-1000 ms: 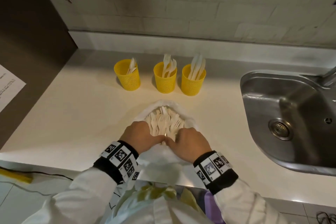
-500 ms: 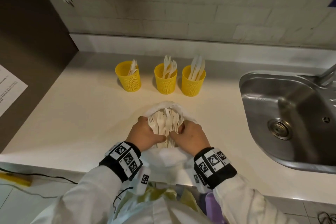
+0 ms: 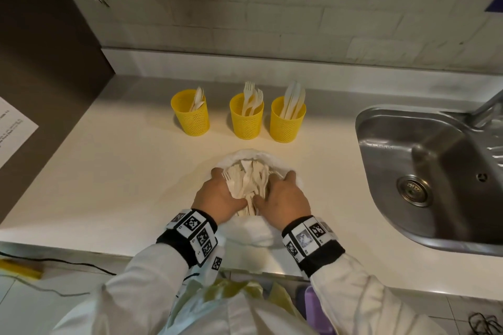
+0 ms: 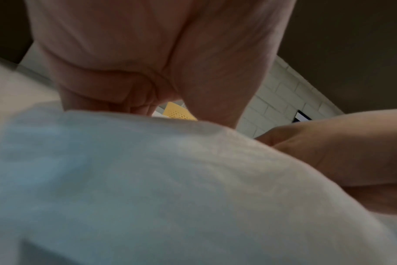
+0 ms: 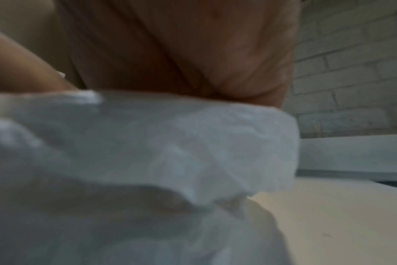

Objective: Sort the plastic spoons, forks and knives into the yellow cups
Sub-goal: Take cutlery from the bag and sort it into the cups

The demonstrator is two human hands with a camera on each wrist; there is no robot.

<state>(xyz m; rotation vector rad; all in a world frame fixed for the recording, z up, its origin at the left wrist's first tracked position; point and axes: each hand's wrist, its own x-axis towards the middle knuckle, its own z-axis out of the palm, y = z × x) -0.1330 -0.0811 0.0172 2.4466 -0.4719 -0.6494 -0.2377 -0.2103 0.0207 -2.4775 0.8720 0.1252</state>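
Note:
Three yellow mesh cups stand in a row at the back of the counter: the left cup [image 3: 191, 115] holds spoons, the middle cup [image 3: 246, 117] forks, the right cup [image 3: 287, 120] knives. A mixed pile of cream plastic cutlery [image 3: 249, 181] lies on a white cloth [image 3: 251, 232] near the front edge. My left hand [image 3: 221, 194] and right hand [image 3: 280, 194] curl around the pile from either side, thumbs nearly meeting at its near end. Both wrist views are blurred; the cloth [image 4: 147, 179] [image 5: 147, 152] fills them and hides the fingertips. One cup [image 4: 177, 113] peeks past the left hand.
A steel sink [image 3: 435, 171] with a faucet [image 3: 487, 106] sits at the right. A dark panel with a paper sheet [image 3: 13, 130] bounds the left. Behind the cups rises a tiled wall [image 3: 299, 22]. Bare cream counter [image 3: 109, 171] lies left of the pile.
Both hands have slid forward along the sides of the pile, and the cutlery is bunched more tightly between them. The cups have not moved.

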